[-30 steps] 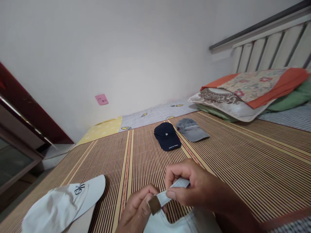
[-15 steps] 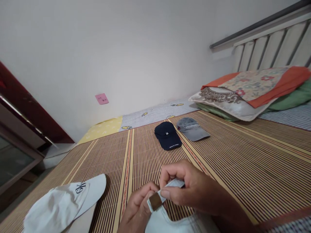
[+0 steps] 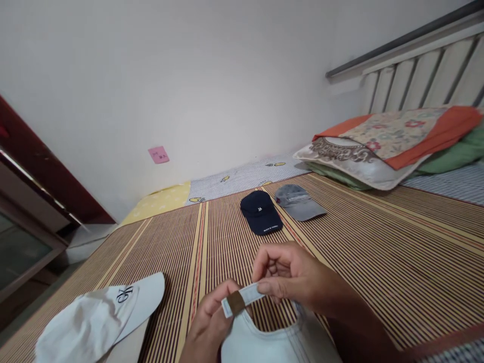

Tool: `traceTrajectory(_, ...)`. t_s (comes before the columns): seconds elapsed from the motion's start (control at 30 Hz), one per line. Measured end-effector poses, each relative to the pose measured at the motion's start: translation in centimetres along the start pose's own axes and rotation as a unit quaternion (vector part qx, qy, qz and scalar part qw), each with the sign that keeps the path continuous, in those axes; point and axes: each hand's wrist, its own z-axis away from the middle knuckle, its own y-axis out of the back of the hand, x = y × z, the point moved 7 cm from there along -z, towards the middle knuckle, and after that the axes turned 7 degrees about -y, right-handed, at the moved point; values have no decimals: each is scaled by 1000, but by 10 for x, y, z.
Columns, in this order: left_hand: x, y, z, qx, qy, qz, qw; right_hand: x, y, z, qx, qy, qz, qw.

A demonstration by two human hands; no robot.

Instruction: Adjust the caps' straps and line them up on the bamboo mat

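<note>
At the lower middle I hold a pale cap [image 3: 264, 348] with its back opening facing up and away from me. Its rear strap [image 3: 250, 294] runs through a brown tab [image 3: 236, 303], with a short strap end poking out on the left. My left hand [image 3: 214, 317] is closed on the cap's edge beside the tab. Thumb and fingers of my right hand [image 3: 289, 275] pinch the strap on the right. The mat shows through the gap under the strap. The cap's front is out of frame.
A white cap [image 3: 91, 317] lies at the left over a beige brim [image 3: 130, 343]. Farther back on the striped mat [image 3: 170, 252] sit a navy cap [image 3: 259, 212] and a grey cap [image 3: 298, 201]. Pillows [image 3: 378, 146] are piled at the right, below a radiator [image 3: 416, 75].
The strap and tab have shifted up and left, with more strap end past the tab. My right hand has risen slightly, and the gap under the strap looks wider.
</note>
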Motion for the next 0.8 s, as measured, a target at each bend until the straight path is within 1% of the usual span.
traceTrajectory(0.17,14,-10,2,-8,-30,-51,998,2,-13,-4,-2,-9,-40,999)
traceTrajectory(0.27,18,-14,3,-6,-32,-65,997,1,-18,-4,-2,-7,-37,999)
traceTrajectory(0.33,17,-11,4,-4,-29,-53,998,0,-17,-3,-1,-9,-19,1000)
traceTrajectory(0.43,11,-3,3,6,-18,-13,1000,1,-8,1,-15,-7,11,1000)
traceTrajectory(0.53,6,0,2,-10,-5,35,999,3,3,2,-26,-6,36,999)
traceTrajectory(0.63,5,-4,1,-31,1,45,999,10,7,-1,-37,-28,4,999)
traceTrajectory(0.8,3,-6,0,-24,2,30,999,13,-2,-4,-40,-32,-48,998)
